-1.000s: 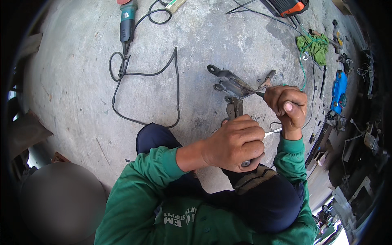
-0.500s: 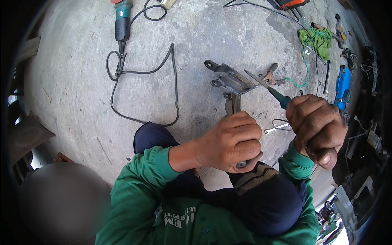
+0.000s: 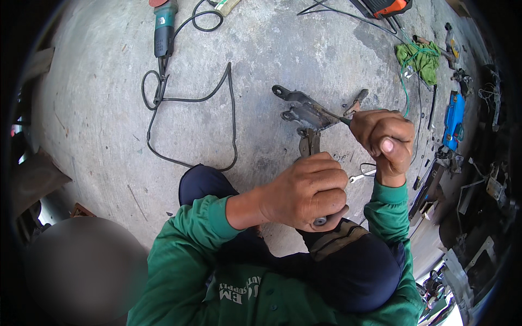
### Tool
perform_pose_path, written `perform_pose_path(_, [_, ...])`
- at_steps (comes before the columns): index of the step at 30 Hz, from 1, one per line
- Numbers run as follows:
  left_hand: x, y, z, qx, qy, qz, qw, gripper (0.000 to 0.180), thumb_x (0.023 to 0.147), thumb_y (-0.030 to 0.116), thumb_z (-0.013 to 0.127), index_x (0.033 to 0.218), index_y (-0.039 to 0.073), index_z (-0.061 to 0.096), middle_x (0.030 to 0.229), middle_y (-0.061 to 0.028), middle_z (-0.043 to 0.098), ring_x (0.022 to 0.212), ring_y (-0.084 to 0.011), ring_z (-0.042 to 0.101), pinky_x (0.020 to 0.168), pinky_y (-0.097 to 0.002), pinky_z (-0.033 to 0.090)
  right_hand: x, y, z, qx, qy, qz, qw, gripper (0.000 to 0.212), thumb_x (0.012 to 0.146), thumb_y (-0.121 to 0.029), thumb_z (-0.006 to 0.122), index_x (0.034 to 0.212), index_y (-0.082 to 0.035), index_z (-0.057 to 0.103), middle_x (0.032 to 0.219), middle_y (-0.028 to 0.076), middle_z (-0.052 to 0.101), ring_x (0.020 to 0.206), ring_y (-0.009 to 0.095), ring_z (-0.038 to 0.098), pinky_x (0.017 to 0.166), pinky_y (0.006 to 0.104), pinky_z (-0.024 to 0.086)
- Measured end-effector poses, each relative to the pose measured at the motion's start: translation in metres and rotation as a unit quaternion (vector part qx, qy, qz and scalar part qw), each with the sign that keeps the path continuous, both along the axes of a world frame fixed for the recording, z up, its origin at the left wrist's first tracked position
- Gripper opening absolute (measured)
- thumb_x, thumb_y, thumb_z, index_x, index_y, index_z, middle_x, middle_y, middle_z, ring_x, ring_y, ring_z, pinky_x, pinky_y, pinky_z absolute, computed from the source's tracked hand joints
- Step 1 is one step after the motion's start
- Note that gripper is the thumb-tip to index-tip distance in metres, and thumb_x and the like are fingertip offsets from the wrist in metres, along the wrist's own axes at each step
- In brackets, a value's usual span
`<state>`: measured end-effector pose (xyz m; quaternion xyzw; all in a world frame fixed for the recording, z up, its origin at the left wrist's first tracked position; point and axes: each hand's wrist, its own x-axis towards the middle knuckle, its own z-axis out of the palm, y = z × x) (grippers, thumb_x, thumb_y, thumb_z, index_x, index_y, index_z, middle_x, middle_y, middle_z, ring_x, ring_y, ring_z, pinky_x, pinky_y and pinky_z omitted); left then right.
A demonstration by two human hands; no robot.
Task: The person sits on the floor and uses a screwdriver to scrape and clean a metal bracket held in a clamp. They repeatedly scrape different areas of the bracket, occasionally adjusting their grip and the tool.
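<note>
Low over the floor, my left hand [image 3: 310, 190] is wrapped round the handles of locking pliers [image 3: 310, 142]. Their jaws grip the lower edge of a dark steel bracket [image 3: 310, 111], which has holed lugs at its left end. My right hand [image 3: 383, 138] is closed on a pointed tool [image 3: 343, 119] with a dark green handle; its tapered steel blade lies along the bracket's upper right edge and seems to touch it. Most of the handle is hidden in my fist. Just beyond that fist sits a brownish clamp [image 3: 356, 102], partly covered by it.
An angle grinder [image 3: 164, 32] lies at the far left, its black cord [image 3: 235, 119] looped over the concrete. On the right are a wrench [image 3: 361, 175], a green cloth [image 3: 418, 58], a blue case [image 3: 454, 120] and assorted metal parts. An orange-and-black machine [image 3: 389, 6] stands at the far edge.
My right hand has moved left and away from me, bringing the pointed tool's blade from above the bracket onto its edge. My left hand keeps its place on the pliers.
</note>
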<state>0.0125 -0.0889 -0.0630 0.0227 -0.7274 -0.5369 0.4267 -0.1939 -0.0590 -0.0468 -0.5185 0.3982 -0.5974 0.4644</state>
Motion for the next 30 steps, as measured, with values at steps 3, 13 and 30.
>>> perform_pose_path(3, [-0.001, 0.001, -0.001, 0.001, 0.007, -0.008, 1.000, 0.036, 0.065, -0.003, 0.081, 0.068, 0.006, 0.047, 0.078, -0.0090, 0.056, 0.069, -0.0266, 0.061, 0.064, -0.0402, 0.051, -0.019, -0.012, 0.046, -0.174, -0.025, 0.154, 0.972, 0.043, 0.093, -0.030, 0.063, 0.060, -0.005, 0.050, 0.057, 0.007, 0.053, 0.047, 0.023, 0.050, 0.048, 0.0391, 0.039])
perform_pose_path(13, [-0.001, -0.002, -0.003, -0.007, 0.002, 0.008, 1.000, 0.037, 0.065, -0.003, 0.081, 0.068, 0.006, 0.045, 0.077, -0.0088, 0.054, 0.068, -0.0269, 0.060, 0.063, -0.0404, 0.052, -0.008, -0.013, 0.036, -0.087, -0.009, 0.085, 0.993, 0.042, 0.087, -0.030, 0.067, 0.059, -0.004, 0.048, 0.056, 0.007, 0.050, 0.047, 0.020, 0.045, 0.047, 0.0375, 0.033])
perform_pose_path(30, [-0.003, 0.002, -0.008, -0.010, 0.001, 0.018, 1.000, 0.030, 0.068, 0.003, 0.080, 0.075, 0.006, 0.051, 0.082, -0.0065, 0.053, 0.070, -0.0255, 0.058, 0.062, -0.0391, 0.045, 0.007, -0.015, 0.023, -0.032, -0.012, 0.000, 0.999, 0.040, 0.086, -0.027, 0.064, 0.059, -0.004, 0.046, 0.054, 0.006, 0.047, 0.046, 0.020, 0.042, 0.047, 0.0366, 0.031])
